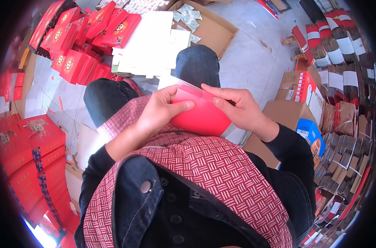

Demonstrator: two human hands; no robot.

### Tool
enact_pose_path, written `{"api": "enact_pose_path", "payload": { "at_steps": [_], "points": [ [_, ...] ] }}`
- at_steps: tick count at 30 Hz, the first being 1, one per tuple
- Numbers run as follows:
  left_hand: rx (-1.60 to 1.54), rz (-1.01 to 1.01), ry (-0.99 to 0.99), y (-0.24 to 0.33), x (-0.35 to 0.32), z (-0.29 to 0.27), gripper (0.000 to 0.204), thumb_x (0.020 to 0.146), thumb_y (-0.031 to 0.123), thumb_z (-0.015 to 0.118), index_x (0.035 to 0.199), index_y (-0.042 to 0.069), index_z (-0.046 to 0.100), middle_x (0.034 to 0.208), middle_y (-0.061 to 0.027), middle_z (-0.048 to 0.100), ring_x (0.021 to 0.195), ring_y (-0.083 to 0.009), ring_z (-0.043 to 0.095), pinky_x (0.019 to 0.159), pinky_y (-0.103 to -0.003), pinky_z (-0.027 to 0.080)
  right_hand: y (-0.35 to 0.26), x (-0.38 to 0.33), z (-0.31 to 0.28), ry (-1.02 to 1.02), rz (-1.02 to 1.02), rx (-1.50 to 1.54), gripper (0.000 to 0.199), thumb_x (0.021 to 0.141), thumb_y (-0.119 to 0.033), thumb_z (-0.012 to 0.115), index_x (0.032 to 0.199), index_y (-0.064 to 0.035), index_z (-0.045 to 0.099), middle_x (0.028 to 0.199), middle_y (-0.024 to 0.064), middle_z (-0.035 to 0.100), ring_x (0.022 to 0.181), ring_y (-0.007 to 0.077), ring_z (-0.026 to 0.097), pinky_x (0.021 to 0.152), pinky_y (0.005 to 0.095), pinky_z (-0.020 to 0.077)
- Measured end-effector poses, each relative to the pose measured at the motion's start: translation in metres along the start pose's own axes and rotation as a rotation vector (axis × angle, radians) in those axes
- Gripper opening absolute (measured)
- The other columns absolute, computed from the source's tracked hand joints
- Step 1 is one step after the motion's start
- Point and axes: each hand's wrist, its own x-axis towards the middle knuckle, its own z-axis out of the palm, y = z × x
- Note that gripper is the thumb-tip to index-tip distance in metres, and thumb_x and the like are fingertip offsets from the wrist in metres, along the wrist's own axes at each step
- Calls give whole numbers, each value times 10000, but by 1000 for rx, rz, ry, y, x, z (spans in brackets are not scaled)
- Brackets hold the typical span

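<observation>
A red sheet of card (202, 113) lies over my lap, its far edge raised between both hands. My left hand (165, 105) grips its left part, thumb on the red face and fingers behind. On the right, my right hand (237, 105) pinches the upper edge between thumb and forefinger, near a small folded flap. A pale strip shows along the card's far edge; whether it is the card's back or another sheet, I cannot tell. Just beyond my knees lies a stack of white sheets (144, 41).
Red printed boxes (74, 66) are heaped at the far left, with taller red box stacks (43, 140) nearer. An open cardboard tray (221, 31) holds small clear packets (191, 18). Banded bundles (337, 78) and cardboard boxes (285, 109) line the right. Scraps litter the tiled floor (254, 53).
</observation>
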Motion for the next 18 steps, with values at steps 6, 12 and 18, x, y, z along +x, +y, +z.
{"api": "enact_pose_path", "payload": {
  "at_steps": [6, 12, 18],
  "points": [
    [-51, 0, 116, -2, -2, 3, 156, 899, 95, 614, 985, -23, 672, 886, -88, 697, 780, -116, 647, 748, -248, 519, -6, -2, 4, 23, 4, -117, 347, 899, -63, 525, 1239, -69, 592, 937, 119, 684, 811, 127, 638, 730, 248, 496],
    [-101, 11, 131, -5, -1, 2, 156, 898, 85, 611, 998, -21, 667, 897, -91, 698, 777, -115, 646, 747, -251, 518, -2, 0, 16, 89, -75, -90, 338, 893, -54, 526, 1223, -53, 599, 1004, 140, 678, 834, 158, 653, 747, 251, 498],
    [-143, 15, 152, -10, -1, 1, 144, 896, 83, 611, 979, -18, 672, 889, -91, 699, 767, -116, 645, 745, -254, 518, 5, 0, 28, 133, -31, -4, 340, 900, -49, 516, 1232, -24, 582, 1124, 172, 647, 959, 179, 644, 831, 264, 489]
  ]
}}
